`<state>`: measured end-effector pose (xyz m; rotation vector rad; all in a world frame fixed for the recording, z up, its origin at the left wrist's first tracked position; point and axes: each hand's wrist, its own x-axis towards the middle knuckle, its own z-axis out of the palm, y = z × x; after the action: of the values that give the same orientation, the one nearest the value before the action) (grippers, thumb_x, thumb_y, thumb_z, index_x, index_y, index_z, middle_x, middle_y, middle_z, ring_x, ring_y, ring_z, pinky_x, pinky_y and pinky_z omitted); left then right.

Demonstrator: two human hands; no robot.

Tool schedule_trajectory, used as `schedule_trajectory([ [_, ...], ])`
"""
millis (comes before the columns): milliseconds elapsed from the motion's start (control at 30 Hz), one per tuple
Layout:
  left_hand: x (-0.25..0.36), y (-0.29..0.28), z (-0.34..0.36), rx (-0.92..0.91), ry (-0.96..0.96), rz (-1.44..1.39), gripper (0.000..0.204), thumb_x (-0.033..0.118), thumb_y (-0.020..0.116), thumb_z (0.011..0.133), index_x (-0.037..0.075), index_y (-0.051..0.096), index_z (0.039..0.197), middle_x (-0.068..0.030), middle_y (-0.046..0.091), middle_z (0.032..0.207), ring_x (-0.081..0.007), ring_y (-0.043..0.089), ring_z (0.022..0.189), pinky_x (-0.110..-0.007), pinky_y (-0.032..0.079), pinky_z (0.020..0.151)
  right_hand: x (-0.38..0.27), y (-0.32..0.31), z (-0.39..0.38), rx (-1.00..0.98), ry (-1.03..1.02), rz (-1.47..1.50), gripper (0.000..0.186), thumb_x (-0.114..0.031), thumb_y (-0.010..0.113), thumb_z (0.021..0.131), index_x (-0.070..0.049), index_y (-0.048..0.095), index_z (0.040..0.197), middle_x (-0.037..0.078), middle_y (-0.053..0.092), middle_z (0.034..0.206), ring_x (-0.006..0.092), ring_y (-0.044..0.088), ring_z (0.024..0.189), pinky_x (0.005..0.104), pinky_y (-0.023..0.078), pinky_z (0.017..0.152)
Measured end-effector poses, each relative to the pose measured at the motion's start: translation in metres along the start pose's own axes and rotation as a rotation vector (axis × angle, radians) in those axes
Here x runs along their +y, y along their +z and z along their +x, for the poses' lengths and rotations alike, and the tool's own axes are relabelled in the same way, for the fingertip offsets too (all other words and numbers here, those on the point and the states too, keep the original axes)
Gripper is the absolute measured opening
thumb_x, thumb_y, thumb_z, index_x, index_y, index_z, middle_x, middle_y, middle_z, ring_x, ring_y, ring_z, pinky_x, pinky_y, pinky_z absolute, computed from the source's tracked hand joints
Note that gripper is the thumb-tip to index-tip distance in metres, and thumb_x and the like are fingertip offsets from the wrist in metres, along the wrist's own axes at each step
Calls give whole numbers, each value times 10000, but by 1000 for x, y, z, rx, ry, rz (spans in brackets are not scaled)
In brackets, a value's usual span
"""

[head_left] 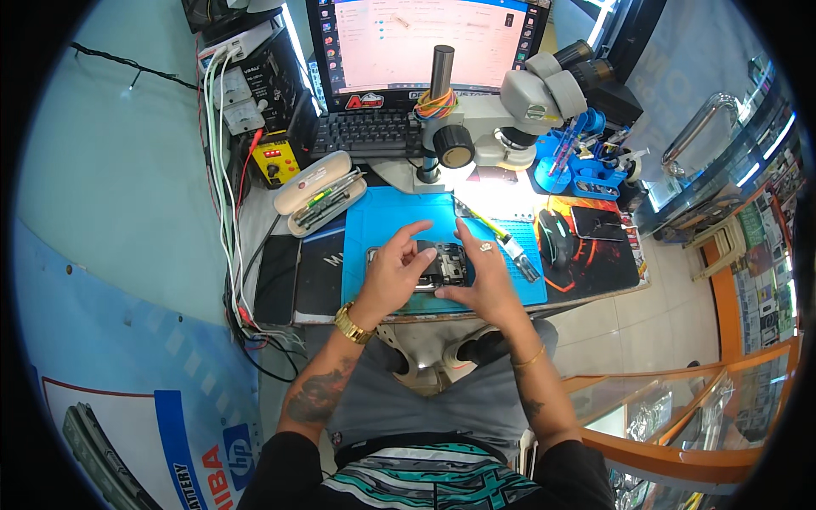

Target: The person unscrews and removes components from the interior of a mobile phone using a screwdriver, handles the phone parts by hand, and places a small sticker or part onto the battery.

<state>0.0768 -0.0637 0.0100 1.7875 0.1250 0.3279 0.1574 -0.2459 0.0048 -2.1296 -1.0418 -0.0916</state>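
A phone with its back off point(455, 270) lies lengthwise on the blue work mat point(374, 212), its dark and metallic inner parts showing. My left hand point(393, 276) is closed over its left end, the thumb pressing near a dark flat part in the middle. At the right end, my right hand point(491, 285) grips the phone, with the index finger by the far edge and the thumb at the near edge. My palms hide some of the phone. Right of my right hand, a slim yellow-green and clear tool point(506, 242) lies slantwise on the mat.
Behind the mat stands a microscope point(531, 98), before a keyboard point(365, 132) and monitor point(416, 42). An open case of tools point(327, 200) sits at left. A mouse point(557, 242), another phone point(597, 223) and a blue tool holder point(586, 174) occupy the right. White cables point(223, 170) hang at left.
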Motion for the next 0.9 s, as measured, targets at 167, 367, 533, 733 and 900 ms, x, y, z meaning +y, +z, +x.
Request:
schedule_trajectory([
  [167, 10, -9, 11, -21, 76, 0, 457, 102, 629, 965, 30, 519, 1403, 46, 528, 754, -31, 439, 691, -216, 377, 623, 0, -27, 28, -204, 14, 121, 804, -248, 858, 713, -111, 516, 1428, 179, 669, 1217, 364, 615, 1071, 431, 460, 978],
  [367, -7, -26, 2, 9, 263, 290, 689, 211, 745, 891, 47, 431, 1482, -121, 654, 1157, -223, 610, 1025, -357, 468, 944, 50, 3, 75, -50, 170, 273, 253, -169, 711, 887, 40, 686, 1028, 149, 713, 714, 255, 719, 622, 357, 544, 601],
  [533, -2, -38, -10, -170, 261, 740, 932, 390, 867, 695, 48, 456, 1459, -182, 602, 1240, -352, 537, 1167, -450, 403, 1036, 12, 26, 119, -207, 361, 448, 294, -167, 741, 851, 72, 680, 1011, 151, 720, 719, 195, 723, 616, 325, 559, 590],
  [733, 14, -42, 6, -259, 213, 887, 872, 468, 893, 604, 20, 600, 1293, -163, 589, 1141, -343, 546, 1081, -441, 428, 964, -15, 36, 110, 110, 163, -150, 444, -134, 759, 814, 2, 630, 1217, 257, 695, 1003, 355, 706, 910, 477, 556, 792],
  [900, 7, -51, 13, -302, 147, 829, 770, 457, 892, 633, 6, 650, 1208, -146, 657, 1022, -332, 620, 913, -417, 493, 857, -23, 0, 52, 309, 121, -72, 317, -136, 707, 874, -35, 678, 1173, 184, 710, 936, 353, 678, 872, 440, 526, 773],
])
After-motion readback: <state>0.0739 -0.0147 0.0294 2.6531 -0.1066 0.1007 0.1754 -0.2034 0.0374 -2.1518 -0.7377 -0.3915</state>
